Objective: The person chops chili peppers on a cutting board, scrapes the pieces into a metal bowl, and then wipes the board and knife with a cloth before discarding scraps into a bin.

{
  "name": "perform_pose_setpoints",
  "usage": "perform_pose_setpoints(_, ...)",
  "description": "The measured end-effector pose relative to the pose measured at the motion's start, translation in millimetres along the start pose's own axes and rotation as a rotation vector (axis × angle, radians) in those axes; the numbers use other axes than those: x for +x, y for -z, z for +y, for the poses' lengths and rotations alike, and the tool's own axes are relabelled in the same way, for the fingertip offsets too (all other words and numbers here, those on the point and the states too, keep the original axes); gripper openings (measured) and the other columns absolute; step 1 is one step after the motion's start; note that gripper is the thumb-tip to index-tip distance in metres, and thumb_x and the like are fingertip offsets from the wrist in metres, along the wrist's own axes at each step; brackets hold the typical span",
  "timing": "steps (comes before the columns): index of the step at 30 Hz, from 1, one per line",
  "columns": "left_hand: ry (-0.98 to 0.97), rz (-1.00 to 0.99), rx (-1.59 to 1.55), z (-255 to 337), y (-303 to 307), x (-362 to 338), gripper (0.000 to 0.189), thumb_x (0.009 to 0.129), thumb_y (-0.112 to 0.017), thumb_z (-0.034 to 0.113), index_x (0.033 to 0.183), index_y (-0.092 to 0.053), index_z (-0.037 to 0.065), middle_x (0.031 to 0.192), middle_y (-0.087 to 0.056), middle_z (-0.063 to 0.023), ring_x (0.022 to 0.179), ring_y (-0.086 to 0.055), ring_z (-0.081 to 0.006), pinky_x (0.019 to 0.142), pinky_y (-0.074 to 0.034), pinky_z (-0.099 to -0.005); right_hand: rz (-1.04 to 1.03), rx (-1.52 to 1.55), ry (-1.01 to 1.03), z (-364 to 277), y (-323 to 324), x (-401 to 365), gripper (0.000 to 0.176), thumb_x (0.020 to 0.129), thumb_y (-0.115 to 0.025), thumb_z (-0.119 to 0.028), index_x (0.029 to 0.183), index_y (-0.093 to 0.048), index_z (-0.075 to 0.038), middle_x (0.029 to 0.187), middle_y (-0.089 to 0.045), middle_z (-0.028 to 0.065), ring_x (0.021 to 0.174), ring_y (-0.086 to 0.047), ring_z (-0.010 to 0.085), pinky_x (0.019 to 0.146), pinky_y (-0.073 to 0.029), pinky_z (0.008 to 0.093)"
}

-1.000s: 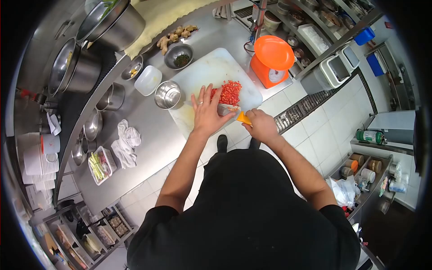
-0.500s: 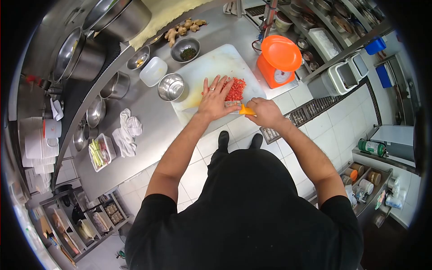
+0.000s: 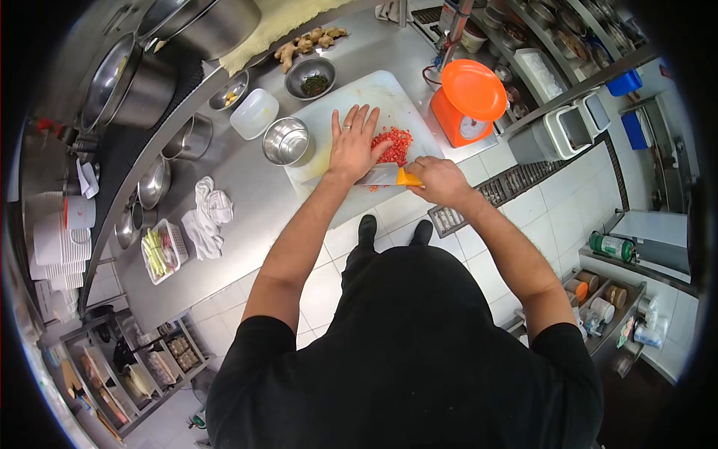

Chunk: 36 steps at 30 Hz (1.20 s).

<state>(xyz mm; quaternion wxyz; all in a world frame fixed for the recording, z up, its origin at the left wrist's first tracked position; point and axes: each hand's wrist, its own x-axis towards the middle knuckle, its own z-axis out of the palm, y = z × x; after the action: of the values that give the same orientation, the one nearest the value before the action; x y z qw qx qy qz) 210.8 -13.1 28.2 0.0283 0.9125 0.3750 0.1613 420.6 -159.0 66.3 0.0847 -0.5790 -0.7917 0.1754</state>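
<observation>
My right hand is wrapped around the yellow handle of a knife. Its wide blade lies low over the near part of the white cutting board, pointing left. My left hand is flat with fingers spread, just left of a pile of finely chopped red pieces, perhaps chili or pepper. Its thumb reaches toward the pile, and the wrist covers part of the blade's tip. A few red bits lie on the near side of the blade. Left of the board stands a round metal container.
An orange scale stands right of the board. Behind are a bowl of chopped greens, ginger and a white plastic tub. A cloth and a basket of cut stalks lie left.
My left hand has shifted slightly left and up, off part of the red pile. More of the blade shows now, with red bits on its near side.
</observation>
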Motion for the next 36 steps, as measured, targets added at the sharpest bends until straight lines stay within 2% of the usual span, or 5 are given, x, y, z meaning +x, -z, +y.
perform_pose_setpoints(9,-0.046,-0.163,-0.166,28,20,-9,0.09,0.089,-0.07,0.067,0.158,-0.047,0.015,0.164,-0.041,-0.0174,0.157,-0.031,-0.0362,0.129,-0.007,-0.064,0.038,0.009,-0.038,-3,4,-4,0.038,0.088,-0.078,-0.028,0.119,-0.07,-0.006,0.108,-0.07,0.0093,0.107,-0.068,0.0294,0.092,-0.056,0.0425)
perform_pose_setpoints(21,0.181,-0.029,-0.156,15,14,-5,0.089,0.092,-0.07,0.061,0.16,-0.043,0.01,0.164,-0.04,-0.0193,0.157,-0.029,-0.0364,0.127,-0.008,-0.066,0.027,0.03,-0.103,-4,-2,-18,0.033,0.089,-0.077,-0.029,0.112,-0.066,-0.007,0.105,-0.069,0.0106,0.105,-0.069,0.0311,0.09,-0.056,0.0443)
perform_pose_setpoints(27,0.062,-0.154,-0.137,34,34,-27,0.089,0.091,-0.072,0.058,0.159,-0.043,0.01,0.166,-0.036,-0.0198,0.157,-0.027,-0.0385,0.127,-0.006,-0.0676,0.063,0.083,-0.156,-3,-1,-23,0.034,0.089,-0.078,-0.029,0.111,-0.065,-0.006,0.103,-0.069,0.0113,0.104,-0.069,0.0326,0.088,-0.056,0.0455)
perform_pose_setpoints(33,0.321,0.066,-0.027,-2,13,-16,0.075,0.092,-0.075,0.037,0.156,-0.046,0.009,0.161,-0.042,-0.0182,0.154,-0.033,-0.0375,0.126,-0.012,-0.0681,0.047,0.085,-0.214,-5,0,-33,0.033,0.089,-0.078,-0.029,0.111,-0.066,-0.006,0.104,-0.07,0.0118,0.102,-0.069,0.0339,0.087,-0.056,0.0458)
perform_pose_setpoints(36,0.187,0.233,-0.108,8,25,-20,0.048,0.093,-0.074,0.023,0.137,-0.061,0.007,0.148,-0.054,-0.0167,0.147,-0.043,-0.036,0.125,-0.015,-0.0678,0.069,0.088,-0.231,-3,-5,-39,0.033,0.091,-0.077,-0.029,0.112,-0.067,-0.006,0.107,-0.071,0.0125,0.103,-0.069,0.0349,0.087,-0.056,0.0464)
